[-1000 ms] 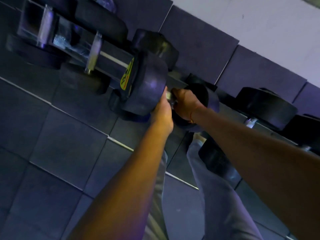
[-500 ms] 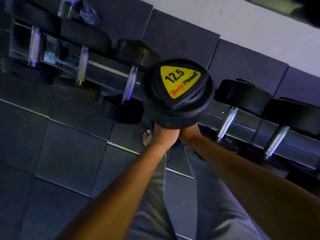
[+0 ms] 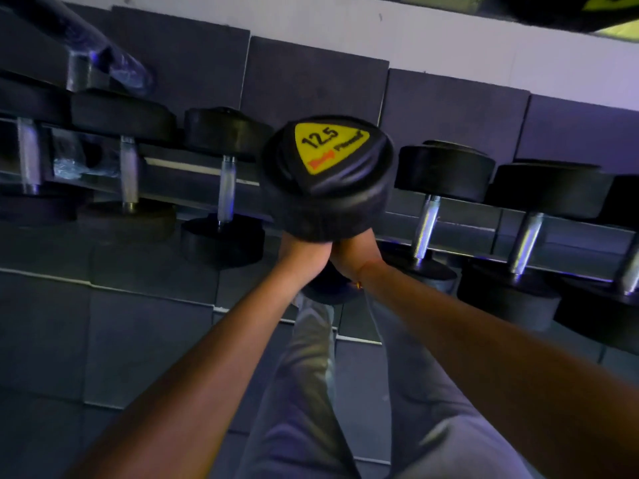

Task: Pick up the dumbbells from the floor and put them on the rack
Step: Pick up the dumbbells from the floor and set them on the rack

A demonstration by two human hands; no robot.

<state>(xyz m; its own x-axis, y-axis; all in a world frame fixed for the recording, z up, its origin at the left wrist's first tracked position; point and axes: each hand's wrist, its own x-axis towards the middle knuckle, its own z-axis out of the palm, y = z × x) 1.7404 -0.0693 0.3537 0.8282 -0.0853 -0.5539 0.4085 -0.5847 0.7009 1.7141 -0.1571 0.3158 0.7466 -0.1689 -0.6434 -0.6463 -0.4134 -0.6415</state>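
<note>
A black dumbbell (image 3: 328, 181) with a yellow 12.5 label on its upper end stands nearly upright in the air in front of the rack (image 3: 193, 174). My left hand (image 3: 304, 257) and my right hand (image 3: 352, 254) both grip its handle just under the upper head; the handle itself is hidden by the hands. Its lower head (image 3: 328, 288) shows below my wrists. The dumbbell hangs over a gap in the rack's row, between two racked dumbbells.
Several black dumbbells lie on the rack: one just left of the gap (image 3: 224, 188), one just right (image 3: 435, 202), more further out. Dark floor tiles (image 3: 103, 340) lie below, a white wall (image 3: 449, 39) behind. My grey-trousered legs (image 3: 311, 392) stand close to the rack.
The dumbbell has been turned from lying sideways to nearly upright, its labelled end now facing me, and lifted to rack height. The view has shifted along the rack.
</note>
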